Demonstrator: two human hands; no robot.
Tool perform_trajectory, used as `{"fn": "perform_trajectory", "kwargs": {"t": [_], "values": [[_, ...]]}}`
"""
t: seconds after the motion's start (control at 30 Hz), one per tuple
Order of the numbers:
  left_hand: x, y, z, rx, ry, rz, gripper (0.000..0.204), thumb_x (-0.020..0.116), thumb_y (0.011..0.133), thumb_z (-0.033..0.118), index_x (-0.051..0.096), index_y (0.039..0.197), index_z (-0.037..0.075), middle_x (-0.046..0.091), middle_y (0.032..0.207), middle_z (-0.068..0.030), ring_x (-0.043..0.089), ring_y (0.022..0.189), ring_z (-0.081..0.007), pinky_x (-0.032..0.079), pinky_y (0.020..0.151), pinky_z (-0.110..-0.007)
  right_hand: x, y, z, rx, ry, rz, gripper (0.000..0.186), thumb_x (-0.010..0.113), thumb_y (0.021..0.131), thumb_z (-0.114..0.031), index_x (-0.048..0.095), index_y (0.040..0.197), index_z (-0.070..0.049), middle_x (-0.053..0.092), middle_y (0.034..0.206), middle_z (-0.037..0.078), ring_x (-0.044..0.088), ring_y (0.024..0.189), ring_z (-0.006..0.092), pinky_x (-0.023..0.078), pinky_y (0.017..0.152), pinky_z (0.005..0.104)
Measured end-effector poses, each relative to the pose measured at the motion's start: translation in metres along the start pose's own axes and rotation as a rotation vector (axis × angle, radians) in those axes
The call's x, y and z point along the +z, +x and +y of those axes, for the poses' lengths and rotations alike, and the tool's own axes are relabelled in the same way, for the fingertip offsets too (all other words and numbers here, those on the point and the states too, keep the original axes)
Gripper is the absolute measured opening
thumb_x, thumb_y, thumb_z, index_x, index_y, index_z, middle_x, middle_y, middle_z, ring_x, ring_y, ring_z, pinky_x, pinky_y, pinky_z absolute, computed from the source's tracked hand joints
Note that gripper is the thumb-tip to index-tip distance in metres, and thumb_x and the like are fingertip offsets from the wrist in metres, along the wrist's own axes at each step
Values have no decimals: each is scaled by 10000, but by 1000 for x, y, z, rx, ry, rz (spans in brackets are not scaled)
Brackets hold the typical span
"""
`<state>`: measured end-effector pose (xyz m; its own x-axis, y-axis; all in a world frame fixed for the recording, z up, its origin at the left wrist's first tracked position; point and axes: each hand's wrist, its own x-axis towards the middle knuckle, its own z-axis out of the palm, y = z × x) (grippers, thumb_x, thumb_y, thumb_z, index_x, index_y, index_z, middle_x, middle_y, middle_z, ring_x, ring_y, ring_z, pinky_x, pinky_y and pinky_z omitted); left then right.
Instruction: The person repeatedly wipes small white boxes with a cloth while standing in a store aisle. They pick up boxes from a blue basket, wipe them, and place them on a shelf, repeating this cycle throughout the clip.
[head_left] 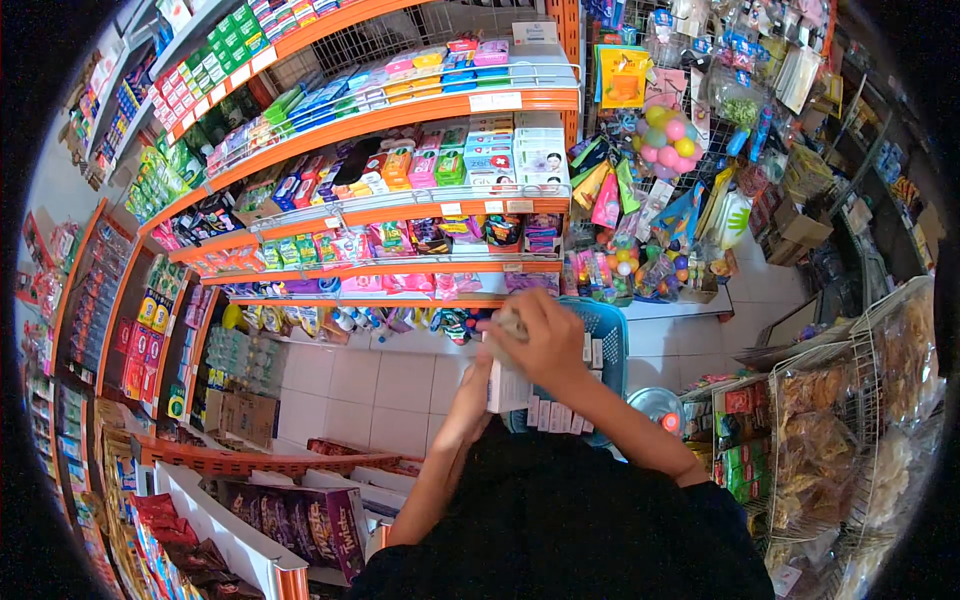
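Observation:
Close in front of me, my left hand (469,394) grips a small white box (508,389) from its left side. My right hand (549,338) is bent over the upper part of that box, its fingers closed round a crumpled beige piece that looks like cloth (512,326). Fingers hide where the beige piece meets the box. Below and behind my hands stands a teal plastic basket (618,340). Several small white boxes (556,417) stand in a row inside it, and others lie near its right wall.
An orange-edged shelf (470,100) full of soap boxes and sachets curves across the front and left. Balloons and toys (668,145) hang at the far right. A wire rack (835,430) of snack bags stands nearer right, beside a clear round-lidded tub (655,405). Snack boxes (300,520) sit lower left.

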<state>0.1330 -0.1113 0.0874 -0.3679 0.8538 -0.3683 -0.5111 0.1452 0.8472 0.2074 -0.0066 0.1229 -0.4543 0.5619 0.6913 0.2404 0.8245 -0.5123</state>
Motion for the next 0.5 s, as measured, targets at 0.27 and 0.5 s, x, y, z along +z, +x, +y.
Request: {"fn": "perform_trajectory", "kwargs": {"t": [0.27, 0.5], "values": [[-10, 7, -1, 101, -236, -77, 587, 282, 888, 491, 363, 1226, 18, 472, 1175, -131, 492, 1055, -226, 419, 883, -369, -17, 3, -21, -59, 55, -118, 315, 692, 658, -293, 543, 780, -44, 538, 738, 102, 566, 633, 266, 443, 516, 337], [-11, 13, -6, 81, -317, -59, 547, 271, 886, 504, 380, 1204, 72, 490, 1127, -106, 508, 1018, -202, 443, 821, -333, 4, -13, -8, -244, 29, -42, 296, 702, 636, -297, 544, 736, -68, 521, 713, 67, 554, 597, 230, 439, 501, 318]]}}
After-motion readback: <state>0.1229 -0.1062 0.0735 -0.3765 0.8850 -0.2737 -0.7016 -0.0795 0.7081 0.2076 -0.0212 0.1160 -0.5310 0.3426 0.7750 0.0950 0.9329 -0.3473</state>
